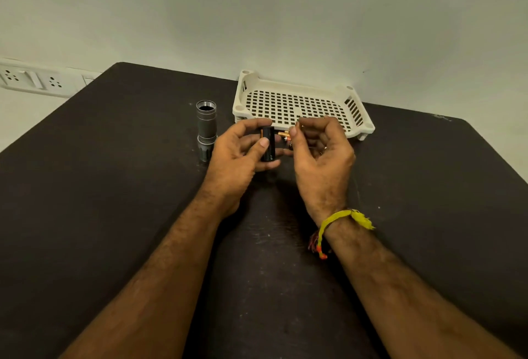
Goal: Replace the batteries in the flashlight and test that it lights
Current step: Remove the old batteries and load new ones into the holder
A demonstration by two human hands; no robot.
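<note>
While the grey metal flashlight body (206,129) stands upright on the dark brown tabletop (114,187) with its threaded open end facing up, both hands work just to its right, above the surface. The left hand (237,156) has its grip clamped on a short black cylindrical battery holder (268,144), thumb across the near side and fingers wrapped behind it. The right hand (320,153) has its grip pinched together on a small copper-and-black battery (284,136), whose end sits right at the side of the black holder; whether the battery is partly inside the holder or only touching it cannot be told, since the fingers cover the joint. A yellow thread band with red and black strands (337,227) circles the right wrist. Behind the hands, near the far edge of the tabletop, lies a cream plastic tray with a perforated grid bottom (285,101), set close against the pale wall (285,16). To the far left, a white socket panel (31,78) is fixed on the wall beside the tabletop's corner. The flashlight body is touched by neither hand.
</note>
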